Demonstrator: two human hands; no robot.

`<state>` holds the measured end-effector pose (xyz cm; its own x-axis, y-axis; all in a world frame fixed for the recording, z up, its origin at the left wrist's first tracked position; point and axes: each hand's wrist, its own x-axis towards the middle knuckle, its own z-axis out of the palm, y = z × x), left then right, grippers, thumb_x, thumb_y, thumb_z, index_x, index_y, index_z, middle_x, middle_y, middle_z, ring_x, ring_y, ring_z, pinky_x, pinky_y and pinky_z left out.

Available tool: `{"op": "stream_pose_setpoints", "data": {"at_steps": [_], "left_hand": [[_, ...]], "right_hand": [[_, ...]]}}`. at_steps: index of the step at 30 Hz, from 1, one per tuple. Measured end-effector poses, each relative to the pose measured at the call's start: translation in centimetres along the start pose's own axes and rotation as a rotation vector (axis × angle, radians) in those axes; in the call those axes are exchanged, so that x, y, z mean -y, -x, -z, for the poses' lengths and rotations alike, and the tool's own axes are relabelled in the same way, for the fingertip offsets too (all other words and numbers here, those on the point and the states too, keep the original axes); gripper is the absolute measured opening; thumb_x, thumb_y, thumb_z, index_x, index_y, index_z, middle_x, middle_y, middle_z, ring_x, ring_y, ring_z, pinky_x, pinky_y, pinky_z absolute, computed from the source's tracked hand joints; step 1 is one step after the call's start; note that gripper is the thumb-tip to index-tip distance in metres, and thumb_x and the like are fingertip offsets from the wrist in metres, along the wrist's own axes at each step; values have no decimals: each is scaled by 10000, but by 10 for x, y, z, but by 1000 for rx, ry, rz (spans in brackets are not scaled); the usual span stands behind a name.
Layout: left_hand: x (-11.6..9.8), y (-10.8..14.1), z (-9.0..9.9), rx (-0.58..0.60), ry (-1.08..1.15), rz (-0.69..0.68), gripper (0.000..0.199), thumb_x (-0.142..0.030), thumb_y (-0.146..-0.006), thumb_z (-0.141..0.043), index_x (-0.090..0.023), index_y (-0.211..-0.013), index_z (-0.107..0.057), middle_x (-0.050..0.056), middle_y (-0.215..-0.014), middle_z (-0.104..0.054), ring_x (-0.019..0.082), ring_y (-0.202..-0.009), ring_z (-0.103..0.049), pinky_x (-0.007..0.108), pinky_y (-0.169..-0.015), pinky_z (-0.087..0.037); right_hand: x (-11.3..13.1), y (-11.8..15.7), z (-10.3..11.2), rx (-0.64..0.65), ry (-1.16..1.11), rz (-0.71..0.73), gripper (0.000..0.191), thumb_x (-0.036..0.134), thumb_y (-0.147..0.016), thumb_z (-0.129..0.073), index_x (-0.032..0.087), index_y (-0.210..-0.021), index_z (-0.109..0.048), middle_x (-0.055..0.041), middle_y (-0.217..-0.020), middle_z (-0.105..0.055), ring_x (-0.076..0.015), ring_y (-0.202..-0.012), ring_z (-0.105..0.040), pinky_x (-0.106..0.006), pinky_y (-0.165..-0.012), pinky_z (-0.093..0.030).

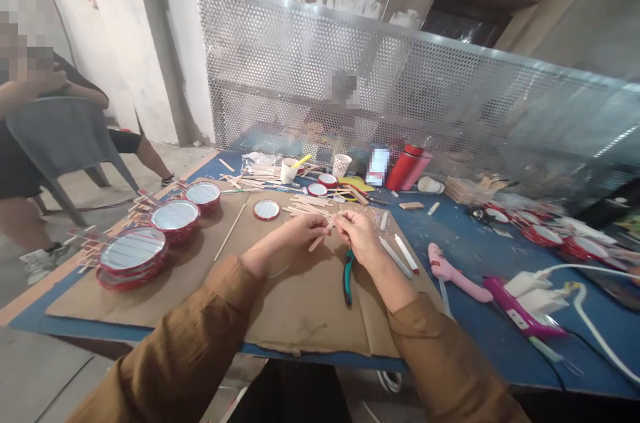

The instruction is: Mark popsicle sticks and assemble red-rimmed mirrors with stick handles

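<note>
My left hand [306, 231] and my right hand [357, 233] meet over the cardboard sheet [295, 306]. Pinched between the fingers of my left hand is a short flat wooden stick [316, 243], its free end pointing down. The fingertips of my right hand close on the stick's other end, which they partly hide. Just below my right hand lies a pair of pliers with teal-and-black handles [347, 283]. Behind my hands is a loose pile of flat wooden sticks [305, 205]. A small round red-rimmed disc [267, 209] rests left of that pile.
Stacked red-rimmed drum-like pieces [133, 249] stand at the left. To the right are white glue sticks [406, 254], a pink glue gun [457, 276] and a purple power strip [520, 309]. Paper cups [289, 171] and a red bottle [404, 168] stand behind. A person [55, 86] sits at far left.
</note>
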<state>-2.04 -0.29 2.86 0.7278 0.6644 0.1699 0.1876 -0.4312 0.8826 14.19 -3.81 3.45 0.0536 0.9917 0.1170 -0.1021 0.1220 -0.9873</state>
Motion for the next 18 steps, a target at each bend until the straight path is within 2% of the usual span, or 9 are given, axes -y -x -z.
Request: {"op": "stream_pose_setpoints", "data": {"at_steps": [2,5,8,10,12,15,18], "left_hand": [[1,1,3,41,-18,55,273,-412,-801,-533,-160,-697,-529,-35,-546,-491,90,-516,-436,223,-540,-350],[0,5,9,84,45,133,283,-439,-791,-536,-161,-736,-536,-41,-522,-480,90,-484,-432,222,-506,-339],[1,8,14,85,76,136,284,-435,-770,-561,-161,-707,-521,-38,-508,-482,87,-484,-450,213,-502,-354],[3,7,14,55,99,137,285,-430,-769,-559,-158,-693,-518,-34,-498,-489,86,-480,-462,211,-501,-369],[7,5,14,31,121,156,290,-429,-766,-566,-155,-683,-515,-28,-489,-497,89,-466,-478,214,-493,-385],[13,1,12,3,152,176,290,-419,-742,-606,-155,-679,-505,-24,-507,-514,96,-462,-513,218,-482,-407],[17,-1,12,-7,172,174,274,-387,-710,-647,-155,-695,-502,-27,-542,-532,96,-468,-533,212,-467,-415]], "right_hand": [[-1,0,-2,-14,16,7,354,372,-570,-806,142,-542,-539,50,-408,-462,-27,-341,-334,-168,-326,-188],[8,-7,9,-150,-18,87,366,448,-622,-753,155,-588,-535,79,-391,-411,-21,-325,-291,-165,-320,-161],[25,-12,40,-343,-85,214,383,531,-687,-663,184,-673,-501,120,-406,-342,-14,-332,-252,-147,-333,-179],[36,-10,65,-497,-115,294,383,509,-658,-696,182,-669,-497,116,-412,-357,-15,-337,-267,-147,-330,-182],[43,-2,85,-591,-70,329,378,482,-631,-728,170,-660,-517,105,-423,-379,-17,-346,-289,-150,-332,-184],[45,17,104,-599,123,281,357,476,-637,-715,158,-658,-555,86,-438,-409,-27,-356,-311,-164,-341,-188],[42,34,112,-492,485,167,315,463,-683,-655,156,-653,-589,65,-447,-428,-50,-378,-335,-188,-366,-231]]}}
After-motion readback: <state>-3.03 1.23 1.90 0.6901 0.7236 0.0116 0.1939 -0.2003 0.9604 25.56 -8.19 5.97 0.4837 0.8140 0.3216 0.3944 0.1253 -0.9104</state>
